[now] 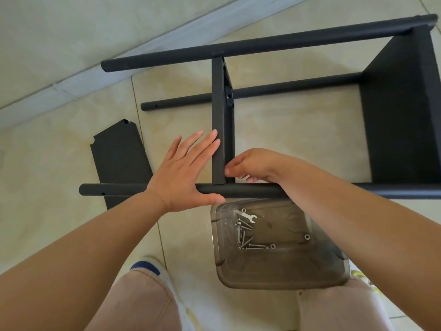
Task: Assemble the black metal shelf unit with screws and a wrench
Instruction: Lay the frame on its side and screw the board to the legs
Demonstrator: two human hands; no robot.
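A black metal shelf frame of round tubes and flat panels (223, 120) lies on its side on the tiled floor (298, 130). The left hand (183, 173) presses flat, fingers spread, against the middle panel; the right hand (253, 167) pinches that panel's lower corner. The frame looks rigid and light, best held by its tubes.

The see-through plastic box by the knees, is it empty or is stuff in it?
Not empty. The clear plastic box holds a small silver wrench, several screws and a few nuts on its bottom.

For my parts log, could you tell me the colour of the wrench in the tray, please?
Silver; the wrench shows best in the head view.
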